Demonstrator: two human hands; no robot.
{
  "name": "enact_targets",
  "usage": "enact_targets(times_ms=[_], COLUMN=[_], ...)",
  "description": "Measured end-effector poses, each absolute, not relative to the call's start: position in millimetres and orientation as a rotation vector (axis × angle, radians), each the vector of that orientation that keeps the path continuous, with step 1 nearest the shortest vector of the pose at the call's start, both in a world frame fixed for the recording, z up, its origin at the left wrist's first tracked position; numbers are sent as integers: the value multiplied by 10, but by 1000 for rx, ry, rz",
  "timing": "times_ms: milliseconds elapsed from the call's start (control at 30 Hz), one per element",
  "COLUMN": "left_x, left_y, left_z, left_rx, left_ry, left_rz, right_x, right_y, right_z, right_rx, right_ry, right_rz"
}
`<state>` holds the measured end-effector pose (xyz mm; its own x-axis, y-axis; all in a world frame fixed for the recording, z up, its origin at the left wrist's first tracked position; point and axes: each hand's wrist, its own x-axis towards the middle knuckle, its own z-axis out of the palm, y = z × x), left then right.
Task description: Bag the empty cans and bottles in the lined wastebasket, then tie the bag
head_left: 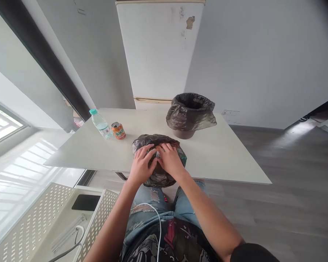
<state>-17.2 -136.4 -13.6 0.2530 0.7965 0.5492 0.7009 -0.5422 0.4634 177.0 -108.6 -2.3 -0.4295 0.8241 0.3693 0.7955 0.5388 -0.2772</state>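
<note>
Forearms (207,214), fingers (149,154), dark plastic bag (161,178) beneath

A crumpled dark bag (159,175), seemingly filled, overhangs the table (221,160).

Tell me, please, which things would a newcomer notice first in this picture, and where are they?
The eye would likely fall first on the dark plastic bag at the near edge of the table, with the left grip and right grip on it. Behind it, to the right, stands a container lined with another dark bag. On the left, the orange can and green-capped bottle add colour.
</note>
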Motion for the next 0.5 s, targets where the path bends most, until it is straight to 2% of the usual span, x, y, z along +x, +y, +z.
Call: enact_targets(times_ms=[67,133,267,400,500], left_x=[-167,-255,-449,-418,-308], left_y=[-1271,-1095,-717,-518,-597], left_z=[-243,-401,-598,-510,-348], left_rx=[2402,2334,2279,2255,2230], left_ry=[1545,1665,1657,1652,1660], left_rz=[943,891,874,871,1017], right_x=[1828,1956,2282,2458,2513], right_y=[-1009,-969,-1018,-1163,-1250], right_z=[-105,-148,-40,104,71], right_rx=[-1469,-1566,-1377,-1256,-1158], right_ry=[-2351,-2368,-2307,-1787,-1351], right_rz=[63,100,217,321,218])
